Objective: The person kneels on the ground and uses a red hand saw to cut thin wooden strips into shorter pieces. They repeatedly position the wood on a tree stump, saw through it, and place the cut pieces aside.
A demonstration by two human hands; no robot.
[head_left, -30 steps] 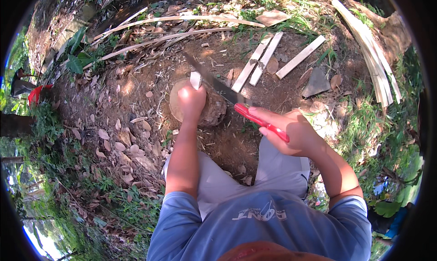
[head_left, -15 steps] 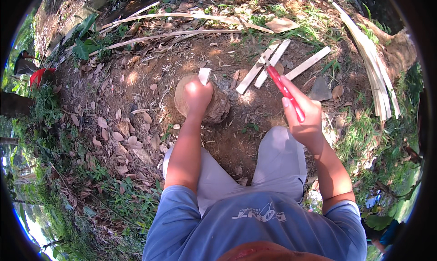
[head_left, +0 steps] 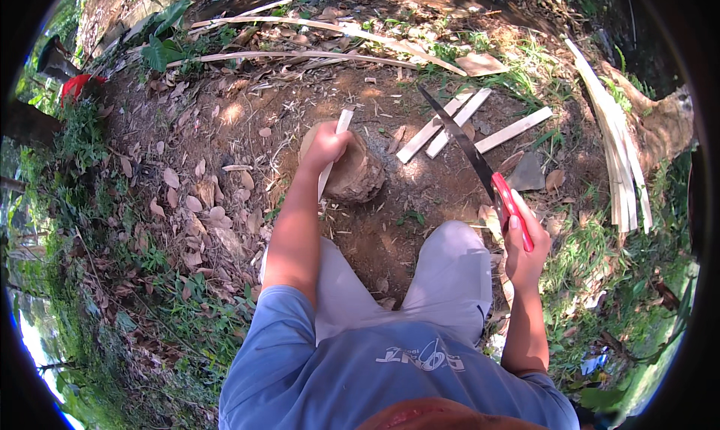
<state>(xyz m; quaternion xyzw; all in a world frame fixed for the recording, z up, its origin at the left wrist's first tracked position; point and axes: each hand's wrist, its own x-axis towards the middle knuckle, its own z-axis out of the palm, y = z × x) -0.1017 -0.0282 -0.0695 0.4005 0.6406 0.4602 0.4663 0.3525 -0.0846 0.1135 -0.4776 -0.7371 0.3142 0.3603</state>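
My left hand (head_left: pixel 327 145) is closed around a pale flat wooden strip (head_left: pixel 344 121), whose ends stick out above and below the fist. The fist is over a round wooden stump (head_left: pixel 358 173) in front of my knees and hides part of its top. To the right, my right hand (head_left: pixel 527 244) is wrapped round the red handle (head_left: pixel 513 212) of a long knife with a dark blade (head_left: pixel 466 146). The blade points up and to the left, apart from the stump and the strip.
Beyond the blade, two wooden strips (head_left: pixel 433 127) lie side by side, with another strip (head_left: pixel 514 130) to their right. Long thin slats (head_left: pixel 300 55) lie across the far ground, and a bundle of slats (head_left: pixel 616 141) at the right. A grey stone (head_left: pixel 527 173) sits near the knife. Dry leaves (head_left: pixel 217 212) cover the left ground.
My right hand has moved down and slightly right with the knife, and the blade's broad side now shows. The strip in my left hand has turned and now shows narrow and long.
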